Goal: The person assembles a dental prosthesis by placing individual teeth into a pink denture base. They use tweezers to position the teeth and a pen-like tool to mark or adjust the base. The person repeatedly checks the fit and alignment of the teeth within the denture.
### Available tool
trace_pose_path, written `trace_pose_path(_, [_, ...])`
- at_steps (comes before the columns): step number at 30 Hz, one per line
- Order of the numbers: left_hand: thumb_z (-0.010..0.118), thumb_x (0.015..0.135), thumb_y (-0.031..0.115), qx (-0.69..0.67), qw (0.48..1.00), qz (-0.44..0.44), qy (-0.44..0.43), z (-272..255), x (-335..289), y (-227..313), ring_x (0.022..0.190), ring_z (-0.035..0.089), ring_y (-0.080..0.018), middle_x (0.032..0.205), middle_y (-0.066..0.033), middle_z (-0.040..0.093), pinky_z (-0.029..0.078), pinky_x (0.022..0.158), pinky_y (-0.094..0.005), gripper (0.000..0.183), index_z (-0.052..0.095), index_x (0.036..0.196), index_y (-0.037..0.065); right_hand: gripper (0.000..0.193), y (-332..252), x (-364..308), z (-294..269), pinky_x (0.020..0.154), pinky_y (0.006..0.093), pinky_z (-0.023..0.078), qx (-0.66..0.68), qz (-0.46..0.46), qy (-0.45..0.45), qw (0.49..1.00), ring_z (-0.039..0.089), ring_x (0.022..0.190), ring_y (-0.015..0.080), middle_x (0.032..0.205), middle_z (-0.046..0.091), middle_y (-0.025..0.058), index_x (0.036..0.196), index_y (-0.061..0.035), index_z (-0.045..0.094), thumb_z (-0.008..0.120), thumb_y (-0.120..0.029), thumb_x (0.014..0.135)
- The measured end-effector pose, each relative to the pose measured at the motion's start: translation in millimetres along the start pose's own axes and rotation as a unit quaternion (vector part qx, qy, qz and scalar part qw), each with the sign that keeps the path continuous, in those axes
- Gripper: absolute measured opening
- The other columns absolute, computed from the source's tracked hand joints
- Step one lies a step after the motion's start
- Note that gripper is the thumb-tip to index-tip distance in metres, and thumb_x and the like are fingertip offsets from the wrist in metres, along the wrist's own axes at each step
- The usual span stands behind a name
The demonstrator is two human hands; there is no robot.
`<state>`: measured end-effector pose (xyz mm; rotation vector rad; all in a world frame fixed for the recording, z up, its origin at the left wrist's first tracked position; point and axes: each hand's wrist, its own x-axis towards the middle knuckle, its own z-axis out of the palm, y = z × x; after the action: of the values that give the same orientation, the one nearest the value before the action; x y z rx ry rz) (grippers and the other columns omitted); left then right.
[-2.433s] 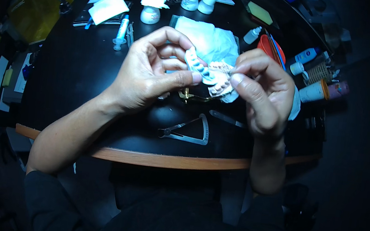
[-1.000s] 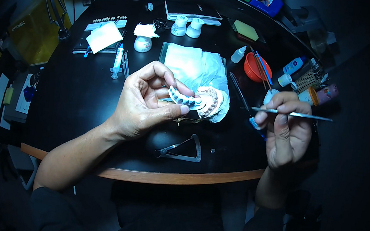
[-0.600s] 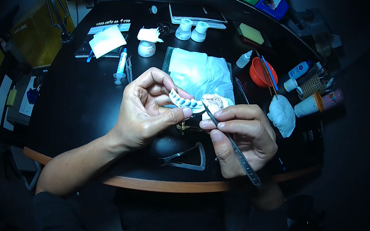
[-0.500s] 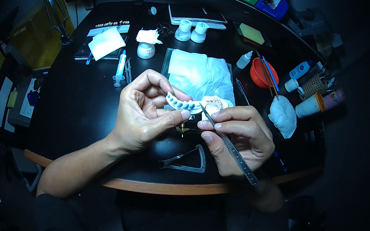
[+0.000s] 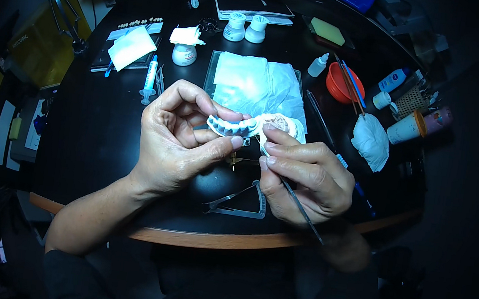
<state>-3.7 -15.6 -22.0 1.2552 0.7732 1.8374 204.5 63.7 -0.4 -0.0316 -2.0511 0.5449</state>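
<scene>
My left hand (image 5: 172,138) grips a pale plaster dental model (image 5: 231,128), thumb in front and fingers behind. A curved row of tooth shapes, some with dark grey tops, faces up. The model's right part (image 5: 290,126) lies beside the fingertips of my right hand (image 5: 311,176). That hand is closed in a pen-like hold around a thin metal scalpel (image 5: 299,207), its handle slanting down to the right. My fingers hide the scalpel's tip. Below the model shows a small brass-coloured pin (image 5: 234,162). A metal caliper (image 5: 237,212) lies on the table under my hands.
Behind my hands a tissue (image 5: 259,83) covers a flat plate. A syringe (image 5: 150,82), a paper-topped jar (image 5: 184,55) and two white jars (image 5: 234,28) stand or lie farther left and back. Rightward are a red bowl (image 5: 338,85) with brushes and a crumpled white cloth (image 5: 370,143).
The scalpel has turned so its narrow edge shows, and its tip has left the tooth row. The dental model has tilted and shifted slightly left. The whole view has shifted a little.
</scene>
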Motion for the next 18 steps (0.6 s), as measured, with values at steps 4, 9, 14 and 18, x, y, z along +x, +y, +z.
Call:
trace_pose_path(4, [0.076,0.084,-0.013,0.013,1.000,0.018,0.003,0.6,0.4,-2.6,0.108,0.074,-0.0286,0.107,-0.0243,0.070,0.066,0.095,-0.0376,0.033,0.053,0.106,-0.002,0.023,0.7,0.3,2.2,0.093,0.0392,0.066,-0.022,-0.020,-0.005,1.000,0.076,0.103,0.0347,0.098,0.071,0.0193,0.104,0.0025,0.070,0.078,0.008,0.083])
trace_pose_path(9, [0.076,0.084,-0.013,0.006,1.000,0.013,-0.001,0.3,0.1,-2.4,0.110,0.073,-0.0296,0.106,-0.0237,0.070,0.066,0.096,-0.0376,0.034,0.054,0.106,-0.002,0.024,0.0,0.2,2.6,0.093,0.0395,0.066,-0.029,-0.027,-0.011,0.999,0.076,0.103,0.0348,0.098,0.070,0.0191,0.104,0.0024,0.071,0.079,0.007,0.083])
trace_pose_path(14, [0.077,0.083,-0.013,0.015,1.000,-0.003,0.004,0.6,-0.3,-0.6,0.109,0.074,-0.0291,0.105,-0.0231,0.070,0.067,0.094,-0.0374,0.034,0.054,0.106,-0.003,0.025,-3.3,-0.5,-0.8,0.093,0.0397,0.066,-0.032,-0.016,-0.033,0.999,0.076,0.104,0.0355,0.100,0.069,0.0196,0.106,0.0024,0.073,0.079,0.008,0.082])
trace_pose_path(18, [0.077,0.083,-0.013,0.024,1.000,-0.004,0.009,-0.3,0.1,-1.5,0.109,0.074,-0.0286,0.104,-0.0224,0.070,0.067,0.093,-0.0373,0.034,0.054,0.107,-0.004,0.025,-3.4,0.2,-0.7,0.093,0.0396,0.066,-0.036,-0.012,-0.038,0.999,0.076,0.104,0.0352,0.100,0.069,0.0193,0.106,0.0029,0.073,0.079,0.008,0.082])
